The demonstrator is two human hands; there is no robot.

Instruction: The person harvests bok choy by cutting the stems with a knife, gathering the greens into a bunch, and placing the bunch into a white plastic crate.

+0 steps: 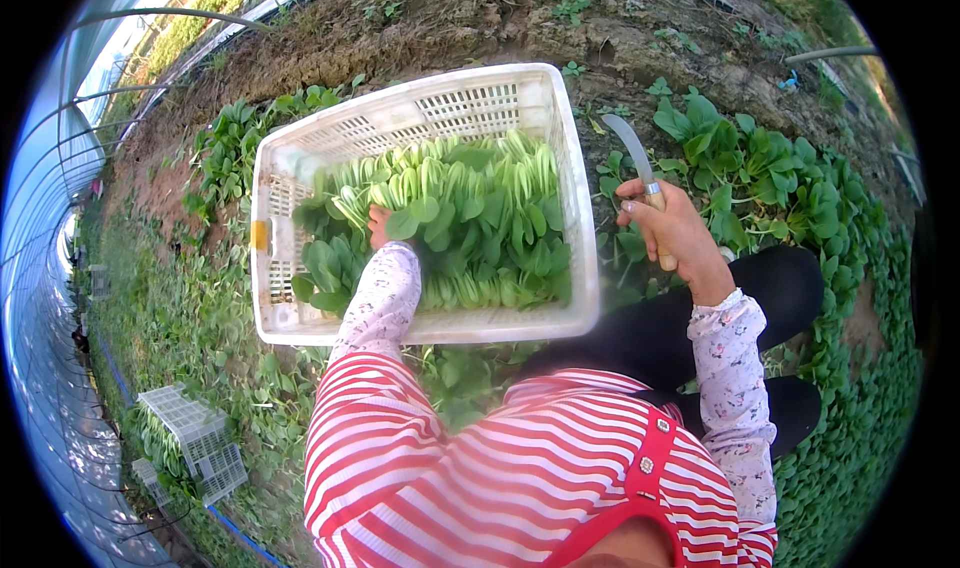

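A white plastic crate with slotted walls stands in front of me, filled with rows of leafy greens with pale stalks. Reaching into its left half, my left hand touches the greens; leaves hide most of its fingers, so its grip does not show. Outside the crate's right side, my right hand is closed around the wooden handle of a sickle. The curved metal blade points up and away, clear of the crate wall.
Growing greens cover the ground on the right, close to my bent legs. Bare soil lies beyond the crate. More crates with greens stand at lower left, near a blue hose and the hooped plastic tunnel wall.
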